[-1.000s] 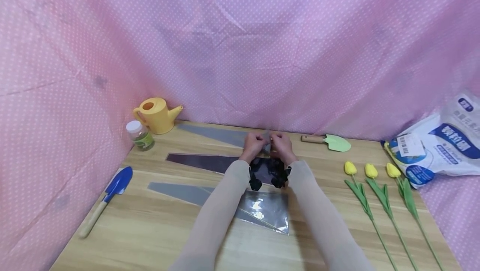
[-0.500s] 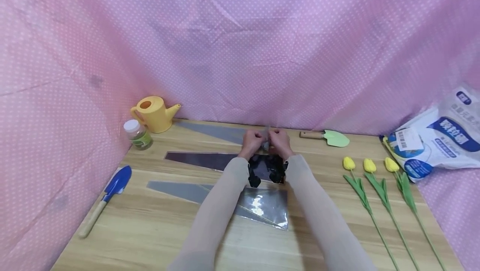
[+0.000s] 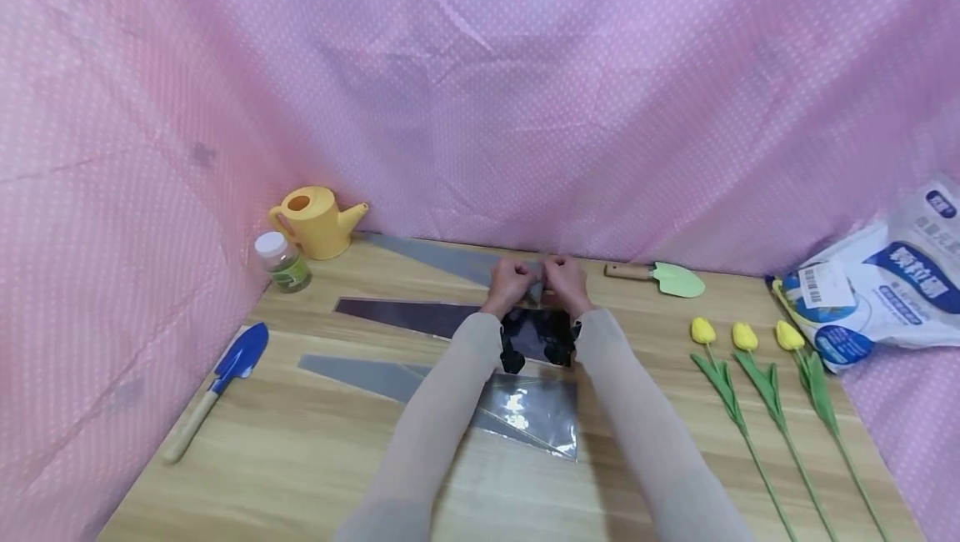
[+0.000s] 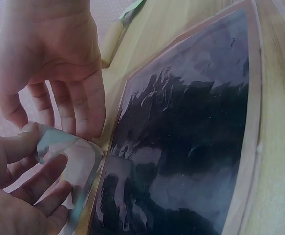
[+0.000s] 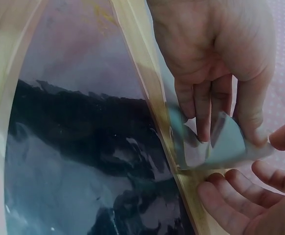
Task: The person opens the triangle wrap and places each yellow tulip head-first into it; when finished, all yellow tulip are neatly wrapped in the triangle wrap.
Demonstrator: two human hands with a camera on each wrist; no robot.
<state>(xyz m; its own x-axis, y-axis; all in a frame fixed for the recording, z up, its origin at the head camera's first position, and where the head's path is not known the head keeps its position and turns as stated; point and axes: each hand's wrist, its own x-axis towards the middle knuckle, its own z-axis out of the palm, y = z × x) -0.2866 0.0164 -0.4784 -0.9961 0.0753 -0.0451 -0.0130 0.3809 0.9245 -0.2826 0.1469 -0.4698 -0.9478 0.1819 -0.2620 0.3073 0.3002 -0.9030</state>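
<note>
A long tapered grey plastic sleeve (image 3: 427,255) lies along the back of the table. At its wide right end, my left hand (image 3: 508,282) pinches the film between thumb and forefinger. My right hand (image 3: 567,282) faces it from the right, thumb and forefinger at the raised edge of the same film. In the right wrist view the lifted flap (image 5: 228,139) bends up between the two hands, its corner reaching the right thumb. Nearer the body lies a dark purple sleeve (image 3: 405,316), its wide end under the wrists. Another grey sleeve (image 3: 360,373) with a clear wide end lies in front.
A yellow watering can (image 3: 318,225) and a white-lidded jar (image 3: 288,269) stand back left. A blue trowel (image 3: 243,352) lies at left, a green trowel (image 3: 677,280) at back right. Three yellow tulips (image 3: 744,337) lie at right beside a white printed bag (image 3: 892,283).
The raised tip of the film between the hands has sunk lower. Both hands stay in nearly the same place; the head view shifts slightly.
</note>
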